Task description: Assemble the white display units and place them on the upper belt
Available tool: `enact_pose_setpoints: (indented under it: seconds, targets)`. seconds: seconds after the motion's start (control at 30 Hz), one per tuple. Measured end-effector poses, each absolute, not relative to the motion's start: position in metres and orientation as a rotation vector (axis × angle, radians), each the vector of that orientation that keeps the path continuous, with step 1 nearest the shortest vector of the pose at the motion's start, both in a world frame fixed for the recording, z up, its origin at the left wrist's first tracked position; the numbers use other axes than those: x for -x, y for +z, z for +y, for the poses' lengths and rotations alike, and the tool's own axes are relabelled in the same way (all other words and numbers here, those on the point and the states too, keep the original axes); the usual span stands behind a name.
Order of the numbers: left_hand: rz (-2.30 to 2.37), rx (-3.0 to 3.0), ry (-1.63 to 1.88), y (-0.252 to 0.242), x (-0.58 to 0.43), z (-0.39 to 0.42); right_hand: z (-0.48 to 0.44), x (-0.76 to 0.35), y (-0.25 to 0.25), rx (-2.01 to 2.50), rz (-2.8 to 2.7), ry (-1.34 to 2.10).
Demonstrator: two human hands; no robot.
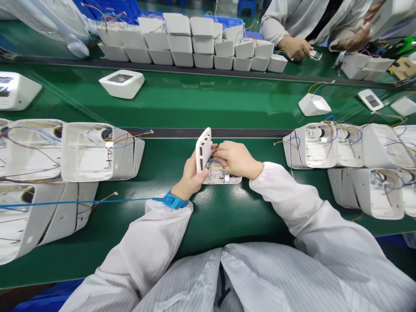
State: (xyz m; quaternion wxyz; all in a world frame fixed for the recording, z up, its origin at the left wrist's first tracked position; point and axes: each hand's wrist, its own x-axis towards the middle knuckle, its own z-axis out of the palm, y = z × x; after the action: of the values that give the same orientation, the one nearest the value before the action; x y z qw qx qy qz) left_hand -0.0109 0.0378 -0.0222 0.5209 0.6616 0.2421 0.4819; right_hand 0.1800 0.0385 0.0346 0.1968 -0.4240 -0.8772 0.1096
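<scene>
"White panel (203,147), slotted, standing tilted on its edge: where exactly is it?"

"At the middle of the green counter (224,221), just left of a shallow white shell (216,175) that lies flat, open side up. Thin coloured wires (217,164) crowd the space between the two."

"And the hands?"

"The left hand (190,175) holds the panel, thumb on its near lower edge. The right hand (237,158) is above the shell, its fingers drawn close together among the wires. I cannot tell whether they grip one, because the fingertips are partly hidden."

"What is on the person's arms?"

"Pale, finely striped sleeves (287,197). A blue wrist strap (175,200) circles the left wrist, and a blue cord (81,203) runs from it to the left."

"What lies around them?"

"Open white housings (87,151) with loose wiring stand grouped on the left, and similar casings (320,145) on the right. Farther off, to the left, sits a white unit with a dark window (130,89). Beyond that, stacked white boxes (182,45) form a long row. At the far right, a co-worker's hand (295,47) holds a small pale part."
</scene>
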Motion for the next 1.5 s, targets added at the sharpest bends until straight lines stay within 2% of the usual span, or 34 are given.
enact_pose_setpoints:
  seconds: [0.4, 0.5, 0.67, 0.83, 1.07, 1.2, 1.5]
  targets:
    - [0.597, -1.551, 1.178, -0.022, 0.008, 0.038, 0.037, -0.178, 0.036, 1.286, -2.403, 0.32]
    - [0.597, -1.458, 1.231, -0.022, 0.006, 0.038, 0.037, -0.181, 0.041, 1.198, -2.246, 0.487]
    - [0.56, -1.449, 1.201, -0.02, 0.007, 0.038, 0.035, -0.185, 0.064, 0.745, -2.284, 1.101]
    - [0.557, -1.446, 1.182, -0.021, 0.008, 0.039, 0.036, -0.199, 0.08, 0.911, -2.37, 1.067]
    - [0.538, -1.481, 1.179, -0.02, 0.009, 0.04, 0.044, -0.21, 0.076, 0.93, -2.274, 1.274]
    - [0.541, -1.48, 1.162, -0.02, 0.009, 0.04, 0.045, -0.204, 0.067, 0.974, -2.316, 1.111]
    - [0.526, -1.573, 1.21, -0.016, 0.006, 0.038, 0.048, -0.197, 0.052, 1.023, -2.704, 0.399]
